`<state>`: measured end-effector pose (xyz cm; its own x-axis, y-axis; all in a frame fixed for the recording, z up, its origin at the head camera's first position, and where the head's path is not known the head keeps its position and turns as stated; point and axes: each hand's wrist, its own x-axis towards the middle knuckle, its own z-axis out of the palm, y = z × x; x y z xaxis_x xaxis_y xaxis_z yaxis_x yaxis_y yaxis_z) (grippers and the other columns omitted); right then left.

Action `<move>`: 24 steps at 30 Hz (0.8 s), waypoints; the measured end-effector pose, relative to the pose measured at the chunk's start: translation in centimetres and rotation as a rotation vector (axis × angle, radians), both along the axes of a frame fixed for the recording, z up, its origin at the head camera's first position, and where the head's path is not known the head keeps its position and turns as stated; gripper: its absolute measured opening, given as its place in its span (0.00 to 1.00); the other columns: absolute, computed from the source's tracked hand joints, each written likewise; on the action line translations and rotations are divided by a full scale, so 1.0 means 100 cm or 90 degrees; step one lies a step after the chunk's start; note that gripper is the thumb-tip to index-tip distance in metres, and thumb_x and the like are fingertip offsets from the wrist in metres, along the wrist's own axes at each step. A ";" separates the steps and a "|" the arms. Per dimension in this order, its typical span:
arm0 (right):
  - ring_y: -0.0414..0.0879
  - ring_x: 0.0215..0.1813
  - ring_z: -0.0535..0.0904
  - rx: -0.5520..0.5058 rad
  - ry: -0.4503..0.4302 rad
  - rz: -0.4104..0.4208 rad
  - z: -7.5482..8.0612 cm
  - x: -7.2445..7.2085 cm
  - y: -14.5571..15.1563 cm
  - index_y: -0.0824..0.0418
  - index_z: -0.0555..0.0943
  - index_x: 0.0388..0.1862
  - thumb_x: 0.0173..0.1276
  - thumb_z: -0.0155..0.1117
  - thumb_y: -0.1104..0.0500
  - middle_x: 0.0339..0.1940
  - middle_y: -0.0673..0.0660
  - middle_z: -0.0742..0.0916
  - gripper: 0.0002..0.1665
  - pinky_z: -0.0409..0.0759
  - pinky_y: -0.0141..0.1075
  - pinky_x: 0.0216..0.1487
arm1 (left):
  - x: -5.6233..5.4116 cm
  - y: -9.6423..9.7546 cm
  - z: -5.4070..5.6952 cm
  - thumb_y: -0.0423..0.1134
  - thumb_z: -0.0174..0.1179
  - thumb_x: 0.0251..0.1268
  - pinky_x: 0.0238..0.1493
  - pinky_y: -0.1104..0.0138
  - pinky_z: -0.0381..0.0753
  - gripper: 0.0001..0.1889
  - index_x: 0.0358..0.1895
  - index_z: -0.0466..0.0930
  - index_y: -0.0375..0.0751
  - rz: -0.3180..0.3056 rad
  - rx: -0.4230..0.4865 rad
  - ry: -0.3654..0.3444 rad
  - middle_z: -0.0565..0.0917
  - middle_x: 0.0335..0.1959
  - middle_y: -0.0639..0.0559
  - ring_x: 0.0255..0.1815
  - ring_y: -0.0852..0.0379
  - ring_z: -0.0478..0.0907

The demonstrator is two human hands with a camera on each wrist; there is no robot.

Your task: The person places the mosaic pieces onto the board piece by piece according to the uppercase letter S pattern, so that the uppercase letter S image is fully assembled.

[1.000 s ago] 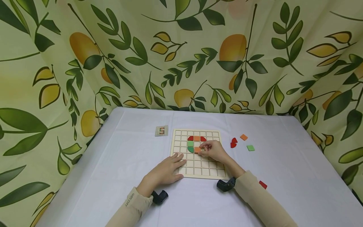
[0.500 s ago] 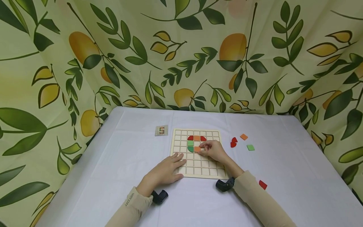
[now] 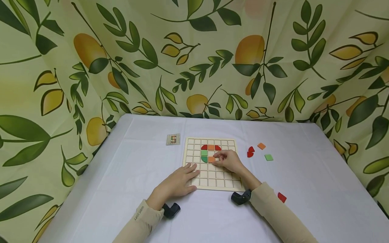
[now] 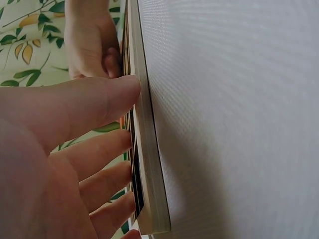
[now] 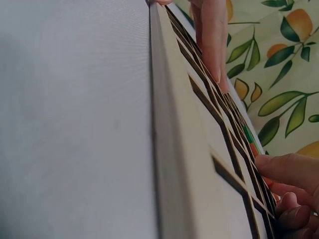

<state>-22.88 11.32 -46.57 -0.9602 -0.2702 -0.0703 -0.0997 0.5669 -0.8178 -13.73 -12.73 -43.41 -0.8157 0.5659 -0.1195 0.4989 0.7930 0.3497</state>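
A wooden grid board (image 3: 216,184) lies on the white table. My left hand (image 3: 180,180) rests on its near left corner, fingers spread, with the thumb at the front edge in the left wrist view. Over the middle of the board, my right hand (image 3: 229,162) has thumb and fingertips at the right side of an orange square tile (image 3: 210,159), which it pinches in its cell. Left of that tile is a green quarter-round tile (image 3: 204,159), and above it a light green square (image 3: 204,153). Along the top run a red quarter-round (image 3: 204,147), an orange square (image 3: 211,147) and another red quarter-round (image 3: 217,147).
A small pattern card (image 3: 173,139) lies left of the board. To the right are two red pieces (image 3: 250,152), an orange square (image 3: 261,146) and a green square (image 3: 268,157). Another red piece (image 3: 282,197) lies beside the right sleeve. A leaf-patterned curtain (image 3: 194,67) hangs behind.
The orange tile under my right fingers has shifted slightly and now lies flatter in its cell. The right forearm moved slightly left; my left hand stayed on the board.
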 end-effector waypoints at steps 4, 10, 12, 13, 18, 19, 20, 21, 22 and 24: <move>0.40 0.23 0.65 -0.010 0.000 -0.003 0.000 0.000 0.000 0.66 0.86 0.41 0.54 0.75 0.60 0.16 0.47 0.71 0.16 0.62 0.26 0.24 | 0.000 0.001 0.001 0.46 0.58 0.65 0.77 0.50 0.61 0.30 0.69 0.68 0.42 0.004 0.001 -0.004 0.65 0.75 0.44 0.78 0.43 0.57; 0.41 0.23 0.67 -0.026 -0.001 -0.006 0.002 0.002 0.001 0.67 0.85 0.41 0.53 0.75 0.62 0.16 0.47 0.72 0.16 0.64 0.26 0.24 | 0.000 0.002 0.003 0.46 0.58 0.65 0.77 0.50 0.61 0.30 0.69 0.68 0.42 0.006 0.001 -0.006 0.65 0.75 0.44 0.78 0.43 0.57; 0.41 0.23 0.67 -0.031 0.001 -0.004 0.002 0.002 0.001 0.67 0.85 0.41 0.54 0.75 0.62 0.16 0.47 0.72 0.16 0.64 0.26 0.24 | 0.000 0.002 0.003 0.46 0.57 0.65 0.77 0.50 0.61 0.30 0.69 0.67 0.42 0.006 0.000 -0.009 0.64 0.75 0.44 0.79 0.43 0.56; 0.40 0.23 0.67 -0.036 0.002 -0.003 0.002 0.002 0.002 0.67 0.85 0.41 0.54 0.74 0.62 0.16 0.48 0.72 0.16 0.64 0.26 0.24 | 0.000 0.002 0.004 0.46 0.57 0.65 0.77 0.50 0.61 0.30 0.69 0.67 0.42 0.006 0.001 -0.010 0.64 0.75 0.44 0.79 0.43 0.56; 0.35 0.22 0.67 -0.061 0.031 0.007 0.000 0.004 0.006 0.68 0.85 0.41 0.56 0.73 0.62 0.17 0.48 0.73 0.15 0.65 0.24 0.23 | 0.000 0.002 0.003 0.46 0.58 0.65 0.77 0.51 0.61 0.30 0.69 0.68 0.43 0.011 -0.002 -0.009 0.65 0.75 0.45 0.79 0.44 0.56; 0.34 0.22 0.67 -0.063 0.038 0.009 0.000 0.005 0.006 0.68 0.85 0.41 0.56 0.73 0.61 0.17 0.48 0.74 0.15 0.65 0.24 0.23 | 0.000 0.002 0.002 0.47 0.58 0.65 0.77 0.51 0.61 0.30 0.69 0.68 0.43 0.013 -0.003 -0.011 0.64 0.75 0.45 0.79 0.44 0.56; 0.34 0.22 0.67 -0.064 0.045 0.012 0.001 0.006 0.007 0.68 0.85 0.40 0.56 0.73 0.61 0.18 0.48 0.74 0.15 0.65 0.24 0.23 | 0.000 0.002 0.002 0.47 0.58 0.65 0.77 0.51 0.61 0.30 0.69 0.68 0.43 0.015 -0.003 -0.012 0.64 0.75 0.46 0.79 0.44 0.56; 0.34 0.22 0.67 -0.067 0.049 0.014 0.002 0.006 0.008 0.68 0.85 0.40 0.57 0.73 0.61 0.18 0.48 0.74 0.14 0.64 0.24 0.22 | 0.000 0.002 0.001 0.47 0.58 0.65 0.77 0.51 0.61 0.30 0.70 0.67 0.44 0.017 -0.003 -0.015 0.64 0.75 0.46 0.79 0.45 0.56; 0.34 0.22 0.67 -0.068 0.050 0.015 0.003 0.007 0.008 0.68 0.85 0.40 0.57 0.72 0.61 0.18 0.48 0.75 0.14 0.64 0.24 0.22 | 0.000 0.001 0.001 0.47 0.58 0.65 0.77 0.51 0.61 0.30 0.70 0.67 0.44 0.018 -0.001 -0.016 0.64 0.75 0.46 0.79 0.45 0.56; 0.34 0.22 0.67 -0.067 0.051 0.017 0.006 0.008 0.009 0.68 0.85 0.41 0.58 0.72 0.61 0.19 0.48 0.75 0.14 0.63 0.24 0.21 | 0.000 0.001 0.001 0.47 0.58 0.65 0.77 0.51 0.61 0.30 0.70 0.68 0.44 0.018 0.000 -0.016 0.64 0.75 0.46 0.79 0.44 0.56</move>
